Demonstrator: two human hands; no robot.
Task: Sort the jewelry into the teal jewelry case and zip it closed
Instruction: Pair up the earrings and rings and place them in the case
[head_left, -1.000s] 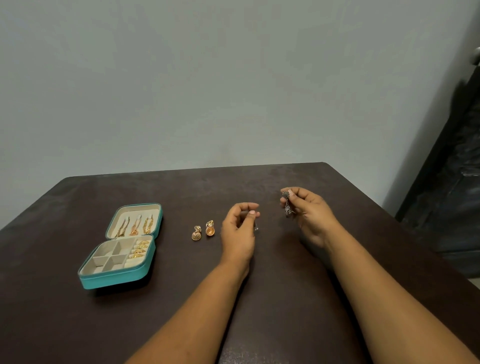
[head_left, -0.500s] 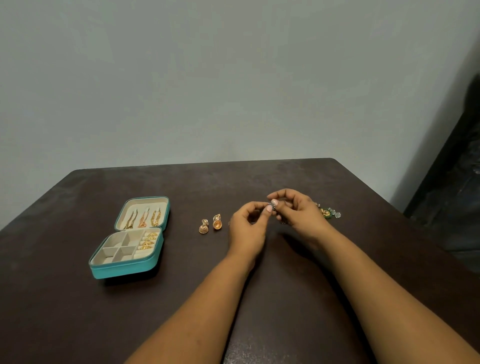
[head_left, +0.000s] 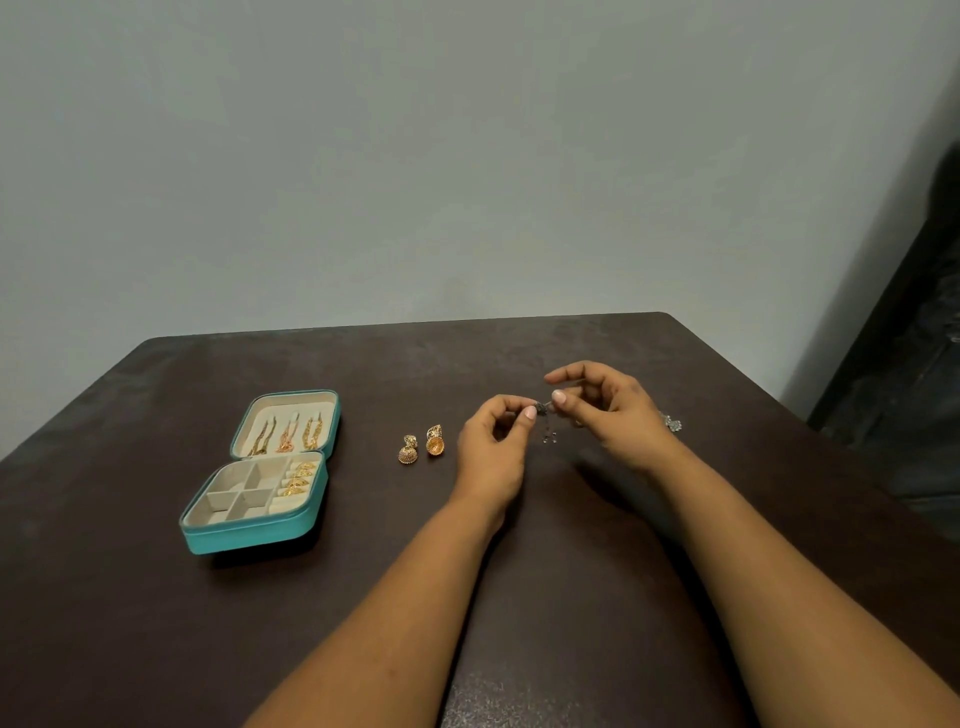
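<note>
While both hands, left hand (head_left: 491, 447) and right hand (head_left: 610, 410), pinch a small dark dangling earring (head_left: 543, 410), the open teal zip case (head_left: 260, 532) holds gold drop earrings (head_left: 285, 434) in its lid and gold rings (head_left: 298, 478) in its base slots.

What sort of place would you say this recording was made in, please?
Probably a room in a home. A dark wooden table stands against a plain grey wall, with an open teal jewelry case and loose gold earrings on it; dark furniture stands at the right.
</note>
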